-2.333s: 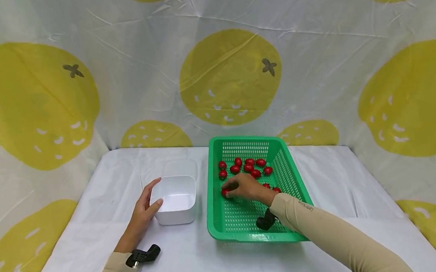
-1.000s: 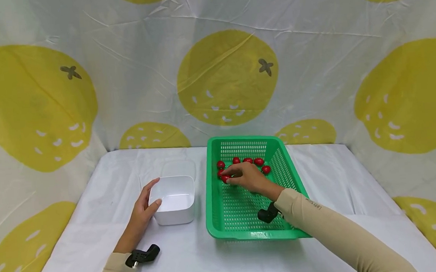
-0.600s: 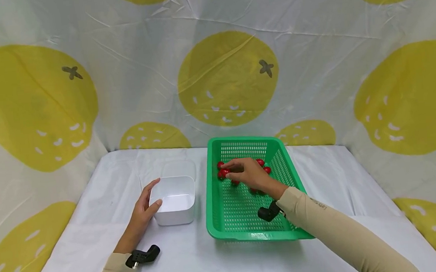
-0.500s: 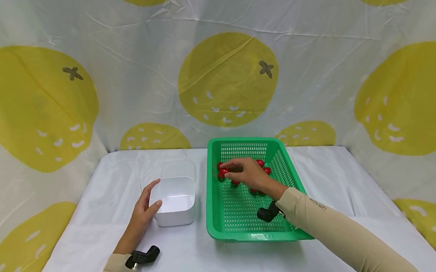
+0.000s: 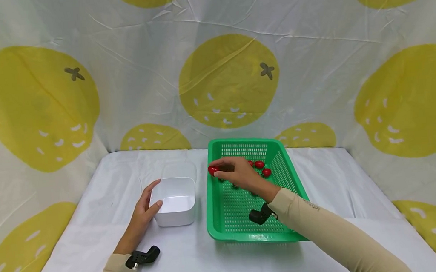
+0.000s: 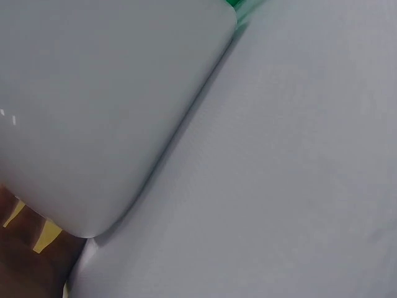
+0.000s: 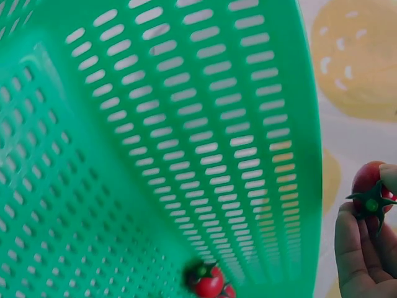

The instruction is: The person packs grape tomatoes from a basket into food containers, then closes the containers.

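Observation:
A cherry tomato point(image 5: 213, 170) with a green stem star point(image 7: 372, 205) is pinched between the fingertips and thumb of my right hand point(image 5: 238, 173). That hand is raised over the left rim of the green basket point(image 5: 256, 237). More cherry tomatoes point(image 5: 259, 164) lie at the far end of the basket, some hidden under the hand. At the left, my left hand point(image 5: 143, 212) grips the side of a white square container point(image 5: 176, 218), its thumb at the rim. Only the container's outer wall and part of the fingers point(image 6: 28, 226) show in the left wrist view.
Behind the container a clear flat lid point(image 5: 180, 168) lies on the white tablecloth point(image 5: 189, 258). A white curtain point(image 5: 136, 74) with large yellow fruit prints stands behind and beside the table. Both wrists wear black cameras point(image 5: 260, 213).
My right hand picks up a cherry tomato from the basket's far left part and lifts it leftward to the rim. The left hand and container stay in place.

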`<control>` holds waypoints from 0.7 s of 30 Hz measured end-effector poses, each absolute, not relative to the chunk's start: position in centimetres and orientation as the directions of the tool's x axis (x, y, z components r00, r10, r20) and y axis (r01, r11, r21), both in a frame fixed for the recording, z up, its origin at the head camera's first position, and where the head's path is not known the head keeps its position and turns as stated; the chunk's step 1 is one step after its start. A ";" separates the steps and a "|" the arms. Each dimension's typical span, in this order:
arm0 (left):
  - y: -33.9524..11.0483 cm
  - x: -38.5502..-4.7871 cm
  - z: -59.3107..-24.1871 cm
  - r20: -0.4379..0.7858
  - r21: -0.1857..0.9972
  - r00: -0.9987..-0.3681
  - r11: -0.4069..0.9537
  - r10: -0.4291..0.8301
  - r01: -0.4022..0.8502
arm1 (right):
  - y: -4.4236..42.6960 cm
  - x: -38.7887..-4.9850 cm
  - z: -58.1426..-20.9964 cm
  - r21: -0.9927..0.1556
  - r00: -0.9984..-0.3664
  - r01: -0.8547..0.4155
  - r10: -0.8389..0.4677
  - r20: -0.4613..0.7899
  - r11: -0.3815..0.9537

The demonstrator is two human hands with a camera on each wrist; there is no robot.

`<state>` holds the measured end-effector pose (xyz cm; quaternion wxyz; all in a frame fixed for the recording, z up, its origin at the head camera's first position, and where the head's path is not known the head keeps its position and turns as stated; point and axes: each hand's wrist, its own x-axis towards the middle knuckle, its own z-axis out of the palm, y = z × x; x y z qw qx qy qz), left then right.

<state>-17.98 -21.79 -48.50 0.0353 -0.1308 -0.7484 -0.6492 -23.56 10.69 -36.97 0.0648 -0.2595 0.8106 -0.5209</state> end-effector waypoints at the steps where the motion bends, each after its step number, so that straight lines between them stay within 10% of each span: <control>1: -21.8 -18.0 -48.5 0.226 0.963 -0.962 0.115 0.152 0.245 | 10.4 -23.6 -36.9 -0.880 -0.851 -0.358 -0.496 0.170 0.313; 21: -21.8 -17.9 -48.0 0.220 0.962 -0.960 0.123 0.174 0.243 | 6.0 -23.3 -36.6 -0.898 -0.790 -0.353 -0.599 0.135 0.263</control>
